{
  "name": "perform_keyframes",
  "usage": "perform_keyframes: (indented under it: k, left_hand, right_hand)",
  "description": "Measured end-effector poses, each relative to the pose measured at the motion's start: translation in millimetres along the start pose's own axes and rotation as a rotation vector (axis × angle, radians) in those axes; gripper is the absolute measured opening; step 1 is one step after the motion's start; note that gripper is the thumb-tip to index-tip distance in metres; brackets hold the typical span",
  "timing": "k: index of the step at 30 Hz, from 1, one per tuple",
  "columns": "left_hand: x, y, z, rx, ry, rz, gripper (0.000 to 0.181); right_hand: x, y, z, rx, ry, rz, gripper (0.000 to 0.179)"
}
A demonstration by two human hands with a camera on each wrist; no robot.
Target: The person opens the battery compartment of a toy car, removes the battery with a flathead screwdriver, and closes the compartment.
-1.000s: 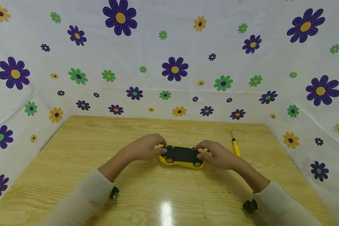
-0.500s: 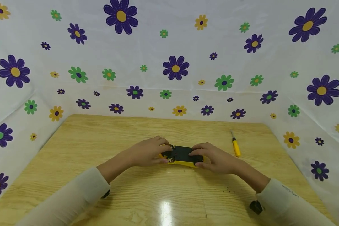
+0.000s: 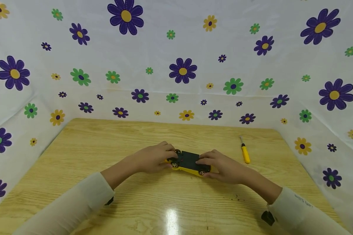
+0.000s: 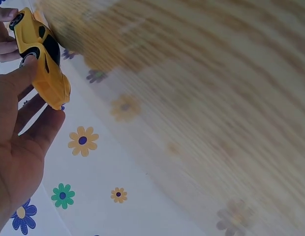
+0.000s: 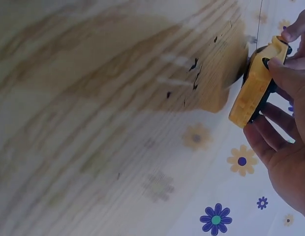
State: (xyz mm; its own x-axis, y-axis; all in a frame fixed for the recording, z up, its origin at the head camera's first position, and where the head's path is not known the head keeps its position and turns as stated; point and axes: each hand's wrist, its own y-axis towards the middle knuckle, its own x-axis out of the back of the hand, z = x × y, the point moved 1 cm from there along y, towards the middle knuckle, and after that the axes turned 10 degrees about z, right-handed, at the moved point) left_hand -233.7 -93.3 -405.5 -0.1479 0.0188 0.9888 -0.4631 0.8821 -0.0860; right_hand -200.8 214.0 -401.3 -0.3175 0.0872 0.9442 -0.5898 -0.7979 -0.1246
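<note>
A yellow toy car (image 3: 189,161) lies upside down on the wooden table, its black underside facing up. My left hand (image 3: 156,158) grips the car's left end, thumb on the near side and fingers reaching over the underside. At the opposite end my right hand (image 3: 223,165) holds it the same way, covering part of that end. The left wrist view has the left thumb pressed by a wheel of the car (image 4: 50,81). In the right wrist view, the right thumb lies against the side of the yellow body (image 5: 256,88).
A screwdriver (image 3: 245,154) with a yellow handle lies to the right of the car, its shaft pointing away. Small dark bits (image 3: 237,196) are scattered on the table (image 3: 153,209) near the right forearm. A flower-patterned white sheet (image 3: 153,42) surrounds the table's back and sides.
Both thumbs have shifted from the car's underside to its near side, and the fingers now reach over the underside. The car has turned slightly, its right end coming nearer.
</note>
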Motion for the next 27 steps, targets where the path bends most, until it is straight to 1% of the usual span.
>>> perform_keyframes:
  k: [6,11,15,19,21,24,27]
  left_hand:
    - [0.1,2.6,6.5,-0.009,-0.029,-0.007,0.036]
    - [0.4,6.5,12.6,-0.003,-0.034,-0.008,0.034]
    - [2.1,9.3,17.6,-0.002,-0.051,-0.017,0.033]
    - [3.2,12.1,22.0,-0.006,-0.068,-0.012,0.032]
    - [2.6,14.1,24.2,-0.011,-0.070,-0.010,0.032]
    - [2.0,17.2,26.2,-0.022,-0.076,-0.012,0.032]
    - [2.3,17.6,26.4,-0.021,-0.086,-0.009,0.033]
  right_hand:
    - [-2.4,-1.3,9.0,-0.014,-0.052,-0.009,0.048]
    - [-5.8,-3.2,14.8,0.004,-0.085,-0.008,0.050]
    - [-7.4,-4.3,19.6,0.059,-0.138,-0.029,0.049]
    - [-8.5,-3.3,25.2,0.150,-0.246,-0.090,0.049]
    - [-9.4,-2.7,27.6,0.176,-0.300,-0.116,0.050]
    - [-9.4,-2.7,30.8,0.181,-0.361,-0.137,0.051]
    - [-10.0,-2.3,31.8,0.179,-0.375,-0.139,0.051]
